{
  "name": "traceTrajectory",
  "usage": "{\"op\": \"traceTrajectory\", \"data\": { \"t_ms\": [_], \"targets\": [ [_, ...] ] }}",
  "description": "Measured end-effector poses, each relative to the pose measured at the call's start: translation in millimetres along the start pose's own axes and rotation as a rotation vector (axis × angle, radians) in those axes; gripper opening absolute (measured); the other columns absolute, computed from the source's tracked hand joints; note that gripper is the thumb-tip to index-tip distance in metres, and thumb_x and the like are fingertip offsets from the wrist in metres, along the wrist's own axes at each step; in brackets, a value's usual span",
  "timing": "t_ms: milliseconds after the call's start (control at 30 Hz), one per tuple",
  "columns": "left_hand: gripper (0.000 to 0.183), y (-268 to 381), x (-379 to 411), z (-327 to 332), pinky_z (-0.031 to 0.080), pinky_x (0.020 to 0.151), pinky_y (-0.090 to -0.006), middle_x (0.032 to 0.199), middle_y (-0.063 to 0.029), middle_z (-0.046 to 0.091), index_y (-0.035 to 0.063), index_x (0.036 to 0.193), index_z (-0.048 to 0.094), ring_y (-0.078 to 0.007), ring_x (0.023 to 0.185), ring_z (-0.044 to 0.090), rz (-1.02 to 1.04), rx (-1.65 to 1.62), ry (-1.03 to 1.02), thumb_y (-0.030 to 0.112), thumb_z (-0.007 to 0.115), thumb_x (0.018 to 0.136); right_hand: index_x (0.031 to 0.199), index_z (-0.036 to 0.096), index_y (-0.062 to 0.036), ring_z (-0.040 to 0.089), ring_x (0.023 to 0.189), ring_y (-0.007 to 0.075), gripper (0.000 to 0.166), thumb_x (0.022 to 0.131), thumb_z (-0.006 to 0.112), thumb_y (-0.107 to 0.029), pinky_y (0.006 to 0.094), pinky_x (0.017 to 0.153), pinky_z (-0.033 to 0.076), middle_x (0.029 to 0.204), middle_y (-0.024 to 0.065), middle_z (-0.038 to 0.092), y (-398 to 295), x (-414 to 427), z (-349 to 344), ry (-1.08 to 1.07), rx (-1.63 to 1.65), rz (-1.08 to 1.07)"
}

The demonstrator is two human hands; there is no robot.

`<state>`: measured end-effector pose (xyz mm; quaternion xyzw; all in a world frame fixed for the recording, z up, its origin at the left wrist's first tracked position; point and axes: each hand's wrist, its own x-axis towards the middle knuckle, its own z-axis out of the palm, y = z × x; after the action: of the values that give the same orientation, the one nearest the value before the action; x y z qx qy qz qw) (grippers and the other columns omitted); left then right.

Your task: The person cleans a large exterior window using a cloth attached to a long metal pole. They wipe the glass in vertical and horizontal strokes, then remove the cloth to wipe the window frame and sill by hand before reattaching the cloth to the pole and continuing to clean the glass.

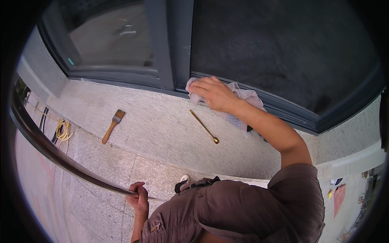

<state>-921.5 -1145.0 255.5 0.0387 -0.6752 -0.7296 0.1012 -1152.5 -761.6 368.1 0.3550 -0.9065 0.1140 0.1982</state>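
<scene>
My right hand [217,94] presses a pale pink terry cloth [247,97] into the lower track [285,113] of a dark grey sliding window, at the foot of the upright frame. The cloth's loose end trails along the track to the right. Partly covered by my arm and the cloth is a flat piece bearing small print [234,120]. Down at the lower left, my left hand [139,197] is wrapped around a polished metal handrail [82,174]. On the stone sill [158,121] between them lie a long-handled gold spoon [204,127] and a wooden-handled flat paintbrush [114,126].
A dark mesh screen [267,45] fills the right window opening; glass [112,39] fills the left. Below the sill, a coiled yellow cord [63,130] and black cables [42,123] lie at the left. A red sheet [339,199] lies far right on the ground.
</scene>
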Motion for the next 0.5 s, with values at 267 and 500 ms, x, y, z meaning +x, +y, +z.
{"op": "traceTrajectory", "data": {
  "t_ms": [267,500],
  "targets": [
    [0.012,-2,-6,-3,0.028,0.044,-0.0195,0.056,0.0031,0.046,-0.0026,0.091,0.06,-0.0029,0.048,0.041,0.01,0.1,0.034,-0.003,0.048,0.09,0.114,0.061,-0.0081,0.053,0.102,0.0258,0.039,0.095,0.047,-0.039,0.0408,0.089,0.04,0.099,0.0117,0.066,-13,15,-14,-0.227,0.042,0.141],
    [0.013,-2,-17,0,0.029,0.044,-0.0198,0.054,0.003,0.046,-0.0041,0.088,0.062,-0.0031,0.047,0.041,0.071,0.146,0.052,-0.004,0.049,0.088,0.101,0.062,-0.0041,0.056,0.093,0.031,0.039,0.095,0.046,-0.039,0.0412,0.086,0.042,0.08,0.0176,0.064,-14,-21,-31,-0.273,-0.261,0.18]
  ]
}}
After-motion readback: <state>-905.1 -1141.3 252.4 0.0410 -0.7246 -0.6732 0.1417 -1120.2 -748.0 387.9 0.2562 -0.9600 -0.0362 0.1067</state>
